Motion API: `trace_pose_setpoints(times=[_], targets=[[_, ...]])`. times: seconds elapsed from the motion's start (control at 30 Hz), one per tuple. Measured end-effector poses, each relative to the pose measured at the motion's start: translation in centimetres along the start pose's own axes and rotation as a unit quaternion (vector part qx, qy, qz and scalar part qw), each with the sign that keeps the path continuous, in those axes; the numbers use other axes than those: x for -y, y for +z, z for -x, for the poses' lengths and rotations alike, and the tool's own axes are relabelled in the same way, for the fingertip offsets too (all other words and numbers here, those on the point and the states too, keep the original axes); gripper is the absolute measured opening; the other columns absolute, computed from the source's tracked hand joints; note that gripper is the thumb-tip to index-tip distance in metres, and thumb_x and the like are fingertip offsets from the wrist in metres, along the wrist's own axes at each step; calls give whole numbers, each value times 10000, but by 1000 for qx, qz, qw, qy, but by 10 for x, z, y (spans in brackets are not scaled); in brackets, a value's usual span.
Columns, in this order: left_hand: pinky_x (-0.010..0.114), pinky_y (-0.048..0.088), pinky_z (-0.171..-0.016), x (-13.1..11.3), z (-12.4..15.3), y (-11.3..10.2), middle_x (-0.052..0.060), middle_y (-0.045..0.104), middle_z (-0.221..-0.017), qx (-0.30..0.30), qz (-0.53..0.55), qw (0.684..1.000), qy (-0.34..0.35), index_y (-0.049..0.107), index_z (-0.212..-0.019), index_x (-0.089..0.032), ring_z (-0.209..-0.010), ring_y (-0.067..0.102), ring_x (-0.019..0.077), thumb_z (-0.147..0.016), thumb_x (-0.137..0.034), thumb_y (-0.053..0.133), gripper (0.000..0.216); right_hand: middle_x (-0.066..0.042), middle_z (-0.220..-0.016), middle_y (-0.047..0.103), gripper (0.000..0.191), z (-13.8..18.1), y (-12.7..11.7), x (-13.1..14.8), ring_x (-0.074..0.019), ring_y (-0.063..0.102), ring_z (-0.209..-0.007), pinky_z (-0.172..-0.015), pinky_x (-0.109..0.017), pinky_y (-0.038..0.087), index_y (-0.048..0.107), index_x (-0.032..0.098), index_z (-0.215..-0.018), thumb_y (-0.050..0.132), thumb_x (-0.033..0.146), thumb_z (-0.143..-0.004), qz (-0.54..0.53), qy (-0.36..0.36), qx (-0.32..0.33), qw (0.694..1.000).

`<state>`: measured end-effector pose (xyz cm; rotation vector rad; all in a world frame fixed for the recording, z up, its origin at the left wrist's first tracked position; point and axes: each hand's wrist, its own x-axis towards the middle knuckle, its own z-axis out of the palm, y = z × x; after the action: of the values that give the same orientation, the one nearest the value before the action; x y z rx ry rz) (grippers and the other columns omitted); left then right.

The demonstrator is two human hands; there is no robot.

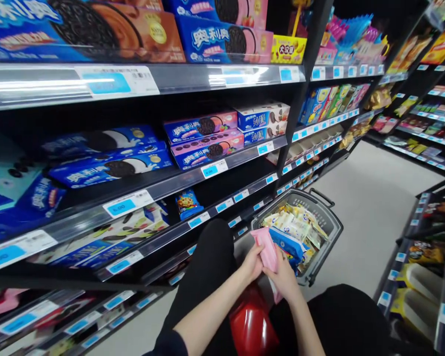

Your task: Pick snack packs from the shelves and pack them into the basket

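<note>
Both my hands hold a pink packet (267, 249) low in the middle of the view, above my dark-clothed knees. My left hand (251, 264) grips its left side with curled fingers. My right hand (284, 279) closes on its lower right part. Just beyond the packet stands a grey shopping basket (332, 225) on the floor, filled with several snack packs, among them a blue-and-white one (287, 244). A shiny red object (250, 324) sits under my forearms.
Dark shelves run along the left with blue cookie boxes (113, 168), pink-and-blue boxes (205, 141) and blue price tags (128, 202). More stocked shelves (422, 257) stand on the right. A grey floor aisle (371, 198) runs between them.
</note>
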<state>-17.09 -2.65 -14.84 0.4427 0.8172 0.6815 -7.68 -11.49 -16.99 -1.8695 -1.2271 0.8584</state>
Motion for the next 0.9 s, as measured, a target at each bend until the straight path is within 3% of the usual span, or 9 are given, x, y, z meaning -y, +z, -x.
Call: trace_pose_setpoints(times=[0.1,0.17,0.23,0.33,0.43,0.53,0.67,0.77,0.9], targets=[[320,555,-651,-37,-1,-10,48,644,-891,11,-98,995,10,540,-1079,-183,-697,623,147,-662,-180,684,441,-148,-1404,374,773,-3,-11,-5,-288,348,-1294,-1031,-426,315,269,192,-1416,608,288,-728,-1,-16,41,999],[336,562,-641,-63,1,-18,70,637,-995,74,-194,978,7,506,-1171,-216,-765,637,177,-640,-158,707,570,-132,-1392,406,782,-5,-20,-9,-284,361,-1286,-1047,-439,290,324,198,-1395,655,324,-698,-27,-23,75,997],[327,565,-643,-82,5,-24,80,628,-1038,130,-274,952,-44,494,-1212,-233,-798,644,192,-637,-170,723,623,-118,-1363,454,795,-5,-26,-10,-285,398,-1259,-1054,-454,276,386,208,-1365,708,362,-655,-72,-28,133,988],[287,564,-613,-89,11,-28,61,632,-935,172,-350,910,-139,573,-1147,-197,-752,643,179,-618,-212,747,557,-95,-1349,477,817,-2,-33,-7,-274,419,-1244,-1067,-443,259,433,220,-1337,760,376,-605,-147,-35,237,960],[269,564,-576,-82,14,-27,39,609,-884,182,-367,896,-170,649,-990,-153,-741,631,182,-522,-196,796,493,-79,-1376,447,841,2,-44,-9,-269,397,-1259,-1077,-424,247,458,228,-1319,792,352,-557,-191,-7,282,940],[289,573,-582,-78,12,-25,31,584,-865,145,-331,921,-145,631,-938,-135,-737,627,179,-508,-199,805,467,-89,-1320,502,763,4,-65,-19,-290,438,-1213,-1026,-429,321,531,222,-1255,792,348,-549,-225,35,249,941],[312,582,-583,-81,10,-24,33,549,-884,101,-274,951,-102,560,-929,-135,-712,638,174,-528,-185,800,470,-82,-1191,588,563,5,-87,-31,-273,555,-1035,-860,-381,453,615,224,-1131,761,369,-606,-305,50,135,942],[318,582,-582,-83,10,-23,35,528,-911,117,-260,954,-91,521,-908,-143,-723,647,187,-528,-159,793,468,-82,-1126,613,463,4,-88,-32,-229,603,-859,-698,-323,496,642,216,-1058,741,387,-639,-364,64,26,929],[331,575,-525,-79,11,-21,14,513,-873,110,-283,951,-51,484,-873,-149,-653,630,161,-517,-174,801,477,-100,-1188,591,451,2,-83,-29,-241,583,-937,-716,-323,496,643,222,-1068,734,375,-654,-380,40,-45,923]])
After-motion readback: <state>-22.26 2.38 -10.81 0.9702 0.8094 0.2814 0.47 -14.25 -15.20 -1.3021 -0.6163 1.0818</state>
